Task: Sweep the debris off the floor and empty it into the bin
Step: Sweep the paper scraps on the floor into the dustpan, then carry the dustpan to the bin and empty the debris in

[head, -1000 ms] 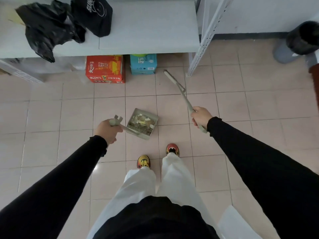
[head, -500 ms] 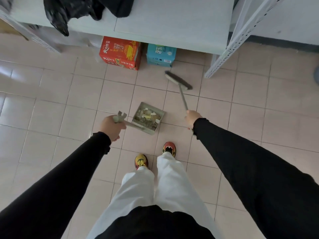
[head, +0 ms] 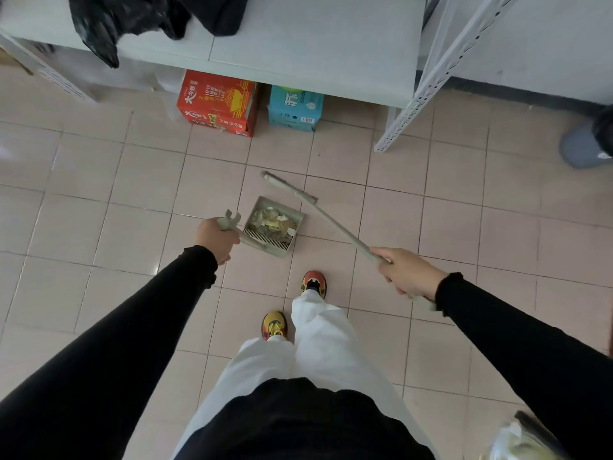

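Gripping with curled left hand (head: 215, 239) the dustpan (head: 282, 252) handle, debris (head: 270, 222) heaped inside, mid-floor (head: 99, 227) ahead of shoes (head: 313, 282). Holding broom (head: 335, 225) just past pan's far edge, right hand (head: 406, 273) wrapped round handle. Looks swept up; emptying step due. Needs level carry to probable bin (head: 580, 151) at floor's right edge, then tipping.

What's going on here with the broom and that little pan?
A person is cleaning the floor. Their left hand grips the handle of a dustpan that holds a heap of debris. Their right hand grips a long broom, whose head sits just beyond the pan. The nearby tiles look swept, but the pan has not been emptied yet.
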Demonstrator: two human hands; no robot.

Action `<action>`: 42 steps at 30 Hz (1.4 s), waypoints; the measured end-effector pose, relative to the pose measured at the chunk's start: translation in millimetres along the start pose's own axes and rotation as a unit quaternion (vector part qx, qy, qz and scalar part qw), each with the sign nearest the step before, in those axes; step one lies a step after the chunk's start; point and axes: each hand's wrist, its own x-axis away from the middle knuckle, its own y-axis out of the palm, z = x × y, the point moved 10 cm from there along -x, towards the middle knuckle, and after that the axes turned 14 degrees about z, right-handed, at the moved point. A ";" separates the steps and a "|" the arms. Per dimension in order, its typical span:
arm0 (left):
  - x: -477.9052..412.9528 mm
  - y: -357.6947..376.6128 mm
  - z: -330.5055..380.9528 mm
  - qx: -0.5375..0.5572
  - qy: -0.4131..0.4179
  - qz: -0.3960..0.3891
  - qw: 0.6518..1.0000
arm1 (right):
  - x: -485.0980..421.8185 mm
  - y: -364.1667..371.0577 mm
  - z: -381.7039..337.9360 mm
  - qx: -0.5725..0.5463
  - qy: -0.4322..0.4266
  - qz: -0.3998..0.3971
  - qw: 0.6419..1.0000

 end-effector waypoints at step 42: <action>174.4 129.2 81.7 0.034 0.140 -0.274 0.951 | 172.2 39.8 206.2 -0.347 0.157 0.145 0.913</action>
